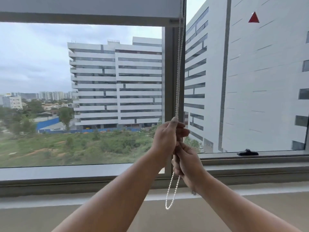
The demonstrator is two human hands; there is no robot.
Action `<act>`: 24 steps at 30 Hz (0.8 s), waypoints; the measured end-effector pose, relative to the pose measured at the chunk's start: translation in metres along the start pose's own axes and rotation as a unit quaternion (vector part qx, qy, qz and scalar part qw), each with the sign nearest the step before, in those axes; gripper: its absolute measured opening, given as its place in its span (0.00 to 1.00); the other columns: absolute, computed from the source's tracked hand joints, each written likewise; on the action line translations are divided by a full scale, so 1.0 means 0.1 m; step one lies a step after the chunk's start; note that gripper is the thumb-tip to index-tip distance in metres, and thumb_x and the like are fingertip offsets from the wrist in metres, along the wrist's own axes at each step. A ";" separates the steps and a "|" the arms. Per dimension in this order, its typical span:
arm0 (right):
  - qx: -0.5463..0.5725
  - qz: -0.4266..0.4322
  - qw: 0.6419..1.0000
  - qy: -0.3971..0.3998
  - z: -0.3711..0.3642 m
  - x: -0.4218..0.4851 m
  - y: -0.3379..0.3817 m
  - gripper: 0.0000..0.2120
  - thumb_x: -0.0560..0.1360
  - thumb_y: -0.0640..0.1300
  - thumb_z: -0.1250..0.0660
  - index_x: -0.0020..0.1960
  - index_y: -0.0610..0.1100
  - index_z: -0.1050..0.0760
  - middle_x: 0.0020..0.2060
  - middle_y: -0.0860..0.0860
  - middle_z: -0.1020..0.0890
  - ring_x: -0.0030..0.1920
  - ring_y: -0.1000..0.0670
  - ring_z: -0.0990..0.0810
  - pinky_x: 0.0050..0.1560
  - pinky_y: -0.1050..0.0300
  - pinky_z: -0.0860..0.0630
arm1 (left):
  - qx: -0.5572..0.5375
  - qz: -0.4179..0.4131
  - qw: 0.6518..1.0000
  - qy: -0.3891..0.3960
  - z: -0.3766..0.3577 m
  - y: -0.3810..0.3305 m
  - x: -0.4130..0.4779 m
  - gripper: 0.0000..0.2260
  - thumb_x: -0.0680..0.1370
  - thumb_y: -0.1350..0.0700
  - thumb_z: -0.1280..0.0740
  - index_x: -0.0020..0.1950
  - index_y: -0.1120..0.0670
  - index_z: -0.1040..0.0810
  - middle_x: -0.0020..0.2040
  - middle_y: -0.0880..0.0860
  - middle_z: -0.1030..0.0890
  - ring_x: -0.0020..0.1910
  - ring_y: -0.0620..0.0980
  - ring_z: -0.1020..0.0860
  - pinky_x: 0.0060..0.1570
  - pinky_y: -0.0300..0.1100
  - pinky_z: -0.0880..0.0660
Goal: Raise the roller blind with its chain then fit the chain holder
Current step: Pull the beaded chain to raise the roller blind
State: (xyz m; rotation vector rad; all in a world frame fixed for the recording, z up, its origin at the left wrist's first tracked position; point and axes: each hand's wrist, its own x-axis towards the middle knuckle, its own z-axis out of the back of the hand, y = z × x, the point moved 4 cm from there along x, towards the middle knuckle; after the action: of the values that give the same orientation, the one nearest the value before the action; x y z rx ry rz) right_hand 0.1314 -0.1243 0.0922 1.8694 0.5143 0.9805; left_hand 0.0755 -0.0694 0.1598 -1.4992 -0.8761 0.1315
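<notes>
The grey roller blind point(90, 7) sits rolled high, its bottom bar near the top of the window. A white bead chain point(178, 67) hangs from the blind's right end down the window post. My left hand point(167, 136) is closed on the chain at mid height. Just below it, my right hand point(187, 163) also grips the chain. The chain's loose loop point(170, 196) dangles under both hands, above the sill. No chain holder can be seen.
A dark window post point(168, 77) splits two panes. A black window handle point(247, 152) lies on the lower frame at right. A wide grey sill point(66, 203) runs below. A red triangle sticker point(253, 17) is on the right pane.
</notes>
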 end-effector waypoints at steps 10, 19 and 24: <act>0.001 0.004 1.000 0.006 0.02 -0.24 -0.13 0.24 0.83 0.39 0.44 0.31 0.50 0.25 0.21 0.52 0.32 0.18 0.55 0.41 0.18 0.65 0.44 | -0.009 -0.046 0.996 -0.075 -0.09 0.14 -0.12 0.23 0.78 0.39 0.39 0.25 0.47 0.34 0.25 0.47 0.37 0.25 0.47 0.40 0.28 0.44 0.44; -0.159 -0.068 0.985 0.010 0.31 -0.66 -0.72 0.20 0.82 0.34 0.43 0.31 0.42 0.30 0.19 0.54 0.31 0.18 0.58 0.38 0.19 0.67 0.41 | 0.056 0.061 0.996 -0.040 0.03 0.87 -0.47 0.22 0.81 0.42 0.40 0.30 0.50 0.40 0.25 0.47 0.40 0.24 0.45 0.43 0.24 0.38 0.44; -0.267 -0.100 0.952 0.109 0.39 -0.45 -0.33 0.05 0.71 0.37 0.34 0.45 0.36 0.22 0.34 0.45 0.18 0.33 0.52 0.22 0.31 0.62 0.30 | 0.073 0.055 0.995 -0.047 0.07 0.84 -0.46 0.22 0.82 0.45 0.40 0.29 0.51 0.36 0.23 0.46 0.37 0.22 0.44 0.39 0.23 0.38 0.41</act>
State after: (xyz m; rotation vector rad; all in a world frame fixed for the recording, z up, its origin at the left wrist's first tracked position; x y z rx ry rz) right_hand 0.1378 -0.1615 0.0351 1.2105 0.4966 1.0678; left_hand 0.0755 -0.0799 0.0639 -1.4117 -0.8416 0.3430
